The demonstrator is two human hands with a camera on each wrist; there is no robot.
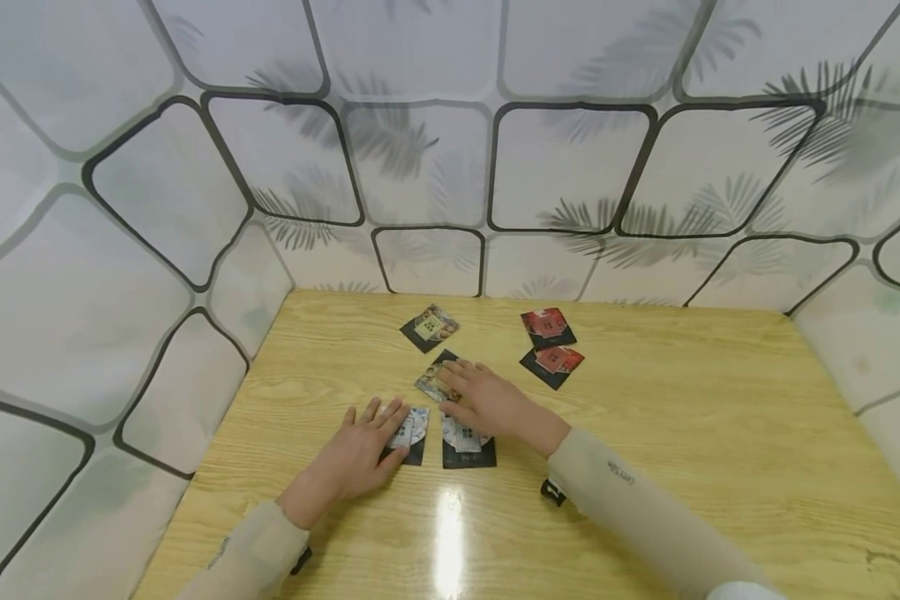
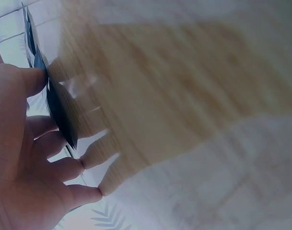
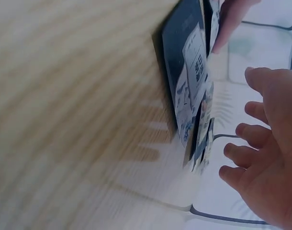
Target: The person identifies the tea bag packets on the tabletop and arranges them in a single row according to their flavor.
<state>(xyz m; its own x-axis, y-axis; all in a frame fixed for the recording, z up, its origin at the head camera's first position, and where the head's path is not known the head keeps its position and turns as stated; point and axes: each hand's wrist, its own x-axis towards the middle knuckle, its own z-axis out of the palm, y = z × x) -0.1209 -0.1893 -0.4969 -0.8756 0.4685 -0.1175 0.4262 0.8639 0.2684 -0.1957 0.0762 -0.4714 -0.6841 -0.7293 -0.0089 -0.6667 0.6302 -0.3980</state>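
Small flat square packets with black bands and printed pictures lie on the table. My left hand (image 1: 354, 452) rests over a grey-and-white packet (image 1: 419, 431), fingers straight and spread, thumb at its near edge. In the left wrist view that packet (image 2: 60, 115) shows its dark edge beside the thumb and fingers. To its right lies another grey-and-white packet (image 1: 468, 454), seen also in the right wrist view as a packet (image 3: 184, 57) with a pale label. Above a yellow-toned packet (image 1: 429, 383) my right hand (image 1: 491, 398) reaches with loosely extended fingers, partly covering it.
Farther back lies another yellow-toned packet (image 1: 430, 327). Two red packets, a rear one (image 1: 548, 327) and a front one (image 1: 552, 365), overlap at its right. The glossy wooden table (image 1: 682, 433) is bordered by patterned white walls (image 1: 435, 183) at the back and sides.
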